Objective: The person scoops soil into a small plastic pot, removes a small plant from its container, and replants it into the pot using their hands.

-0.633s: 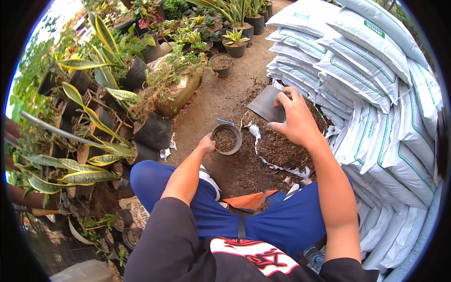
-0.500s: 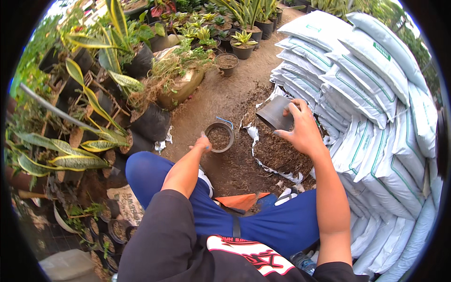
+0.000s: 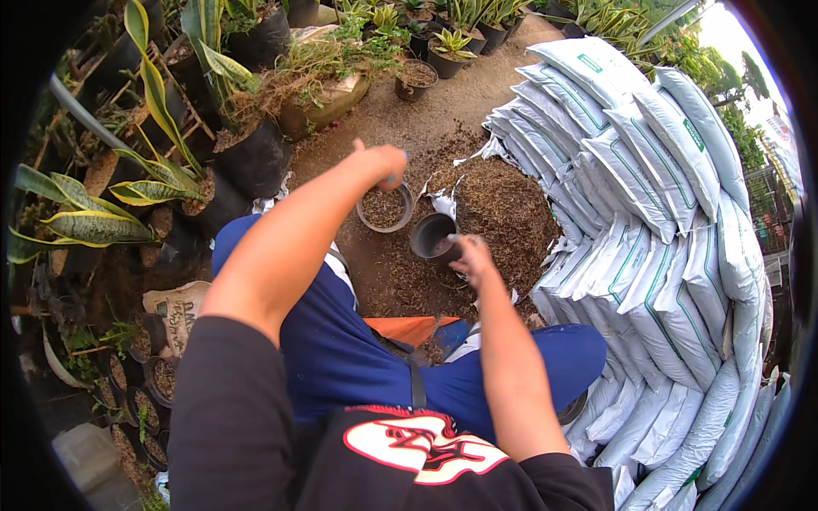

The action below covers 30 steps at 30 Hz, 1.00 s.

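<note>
A round dark pot (image 3: 410, 207) holding brown potting mix stands on the ground between my knees. My left hand (image 3: 381, 166) is over its far rim, thumb out and the other fingers curled; what they hold, if anything, is hidden. To the right and nearer me, an empty black plant pot (image 3: 433, 237) is tilted, so its dark inside shows. My right hand (image 3: 473, 259) grips the rim of this pot from the right. Beside it lies a heap of loose brown potting mix (image 3: 507, 213) on a torn white sack (image 3: 444, 203).
Stacked white sacks (image 3: 648, 255) rise along the right. Potted snake plants (image 3: 162, 183) and black pots crowd the left. Farther off, a small pot of soil (image 3: 416, 78) stands on the dirt path (image 3: 375, 119). An orange piece (image 3: 407, 330) lies between my feet.
My right hand has brought the black pot down and left, turning its opening into view. My left hand has moved from the filled pot's left side to its far side.
</note>
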Motion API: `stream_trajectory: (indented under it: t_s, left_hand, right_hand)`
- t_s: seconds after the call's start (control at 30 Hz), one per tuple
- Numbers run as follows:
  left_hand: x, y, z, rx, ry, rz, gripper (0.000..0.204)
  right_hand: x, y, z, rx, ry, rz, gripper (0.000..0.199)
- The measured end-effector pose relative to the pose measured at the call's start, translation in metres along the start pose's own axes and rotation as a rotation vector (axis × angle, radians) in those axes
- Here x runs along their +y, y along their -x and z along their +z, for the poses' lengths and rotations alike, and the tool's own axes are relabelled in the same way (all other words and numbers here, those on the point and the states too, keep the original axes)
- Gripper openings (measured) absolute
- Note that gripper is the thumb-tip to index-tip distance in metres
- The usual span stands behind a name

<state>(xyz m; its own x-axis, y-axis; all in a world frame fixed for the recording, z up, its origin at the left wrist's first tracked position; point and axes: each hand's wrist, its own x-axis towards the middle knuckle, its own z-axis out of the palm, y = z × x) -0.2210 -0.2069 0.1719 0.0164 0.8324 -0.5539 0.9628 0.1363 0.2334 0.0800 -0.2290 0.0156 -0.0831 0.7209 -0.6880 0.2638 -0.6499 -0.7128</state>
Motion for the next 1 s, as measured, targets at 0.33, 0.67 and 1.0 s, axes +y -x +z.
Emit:
stream_trajectory:
  t_s: [0.33, 0.67, 1.0]
  left_hand:
    - [0.067, 0.09, -0.081, 0.056, -0.104, 0.205, 0.058]
    - [-0.034, 0.16, -0.144, 0.314, 0.19, 0.088, 0.051]
    - [-0.156, 0.092, -0.113, 0.395, 0.198, -0.163, 0.041]
  right_hand:
    - [0.085, -0.01, 0.089, 0.216, 0.137, -0.027, 0.046]
    - [-0.221, 0.038, 0.142, 0.013, 0.831, -1.071, 0.05]
    - [-0.327, 0.014, 0.239, -0.536, 0.487, -0.902, 0.03]
